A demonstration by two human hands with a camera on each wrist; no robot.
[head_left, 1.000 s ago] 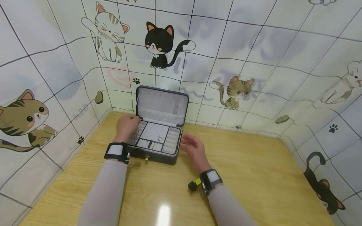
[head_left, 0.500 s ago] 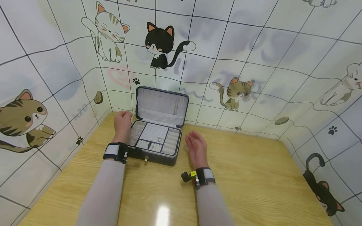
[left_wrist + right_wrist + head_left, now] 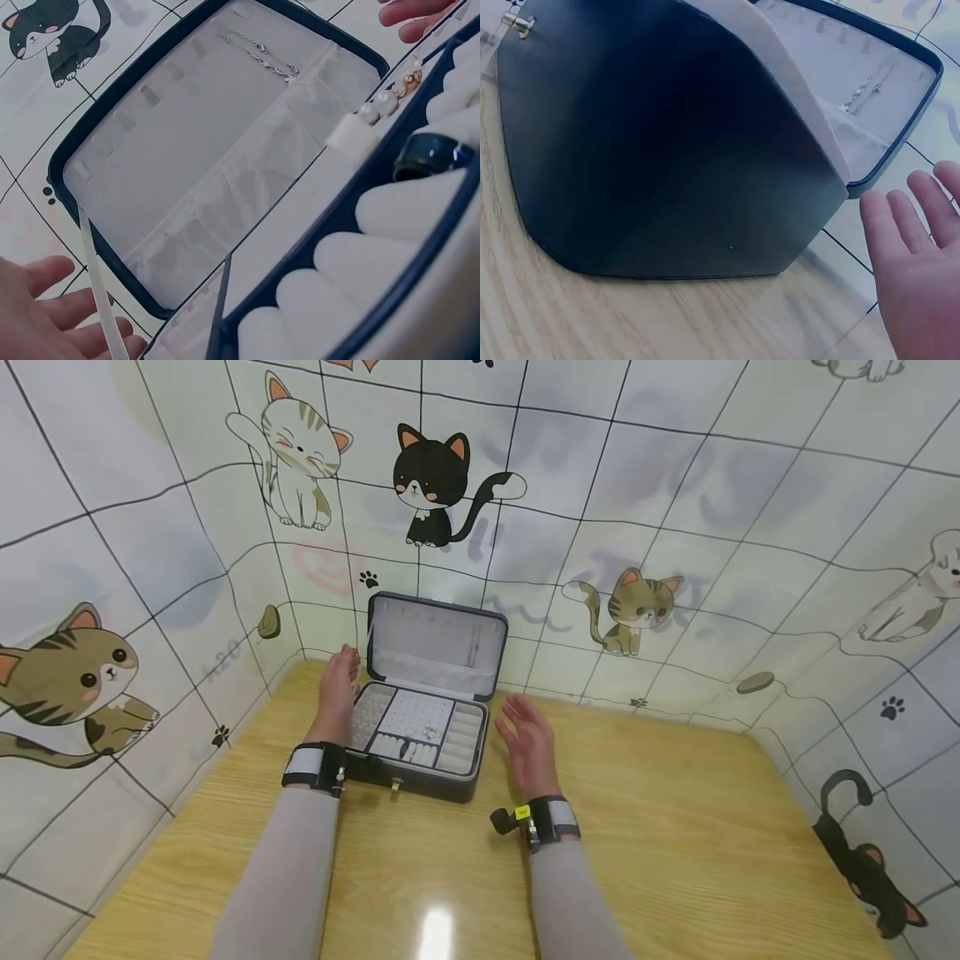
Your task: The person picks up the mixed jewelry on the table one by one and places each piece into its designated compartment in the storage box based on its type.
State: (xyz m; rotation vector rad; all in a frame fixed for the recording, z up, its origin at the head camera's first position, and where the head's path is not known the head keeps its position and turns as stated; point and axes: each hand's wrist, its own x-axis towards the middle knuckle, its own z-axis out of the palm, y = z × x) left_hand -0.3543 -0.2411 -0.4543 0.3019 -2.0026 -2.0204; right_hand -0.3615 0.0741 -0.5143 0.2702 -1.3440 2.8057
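A dark blue jewellery box (image 3: pixel 420 752) sits open on the wooden worktop (image 3: pixel 675 827), near the far left corner, close to walls papered with cartoon cats (image 3: pixel 438 485). Its lid (image 3: pixel 437 643) stands upright at the back, lined in pale grey fabric.

My left hand (image 3: pixel 337 689) is just beside the box's left edge, level with the hinge. Its grip is loose and holds nothing, fingers straight and relaxed. In the left wrist view the fingers (image 3: pixel 52 322) lie spread next to a thin white ribbon strap (image 3: pixel 97 289) that runs from lid to base.

My right hand (image 3: pixel 528 735) hovers just beside the box's right side, palm turned inward, fingers straight and slightly spread. Its grip is also wide and empty. From the right wrist view the fingers (image 3: pixel 915 225) are near the box's dark outer wall (image 3: pixel 667 150) but apart from it.

Inside the box, a fine chain (image 3: pixel 259 56) hangs in the lid lining. The tray holds pale padded rolls (image 3: pixel 405 214), a dark blue ring (image 3: pixel 431 154) tucked between them, and small pearl earrings (image 3: pixel 379 105) on a white panel. A small metal clasp (image 3: pixel 395 784) shows on the box's front.
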